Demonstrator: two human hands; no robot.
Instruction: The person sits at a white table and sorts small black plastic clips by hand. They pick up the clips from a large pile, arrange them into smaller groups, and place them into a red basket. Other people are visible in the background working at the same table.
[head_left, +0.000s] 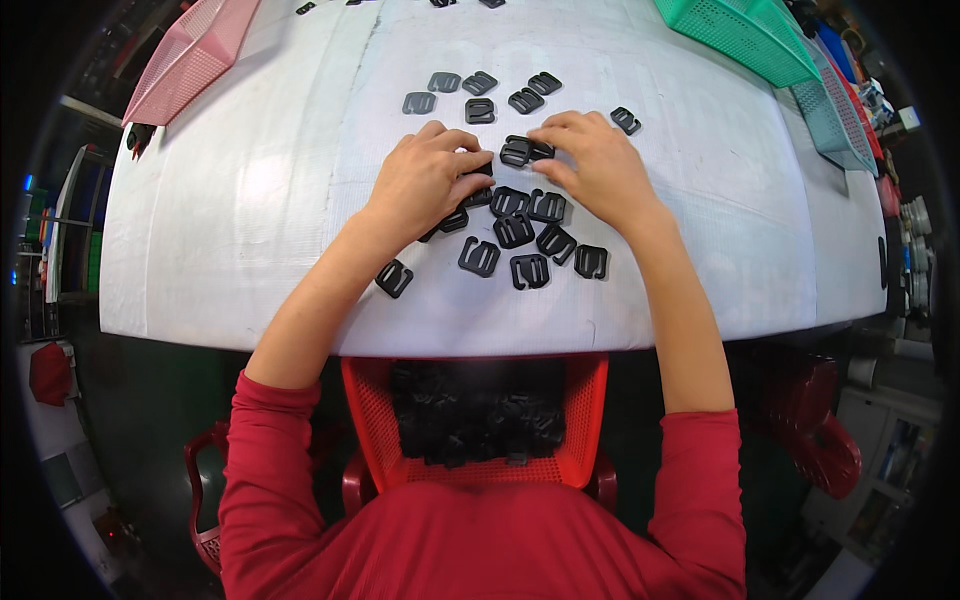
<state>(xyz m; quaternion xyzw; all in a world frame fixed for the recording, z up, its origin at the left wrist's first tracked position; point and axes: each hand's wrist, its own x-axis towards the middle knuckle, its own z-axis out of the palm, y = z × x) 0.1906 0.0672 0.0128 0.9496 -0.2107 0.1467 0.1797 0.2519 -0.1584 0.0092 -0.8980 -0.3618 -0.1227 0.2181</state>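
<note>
Black plastic strap buckles, square with a slot and an open hook side, lie about both hands on the white table. My right hand (605, 168) pinches a dark buckle (541, 149) between thumb and forefinger; another buckle (515, 152) touches it on the left. My left hand (425, 178) is closed, its thumb and fingertips on a buckle (484, 170) that they mostly hide. Below the hands, several buckles overlap in a loose heap (513, 230). One buckle (394, 278) lies by my left forearm. Farther off, several more buckles (480, 110) are spread out.
A red basket (372, 410) full of black buckles sits at my lap, below the edge of the white table (250, 220). A pink basket (190, 60) stands at the far left, a green basket (740, 45) and a blue basket (832, 115) at the far right.
</note>
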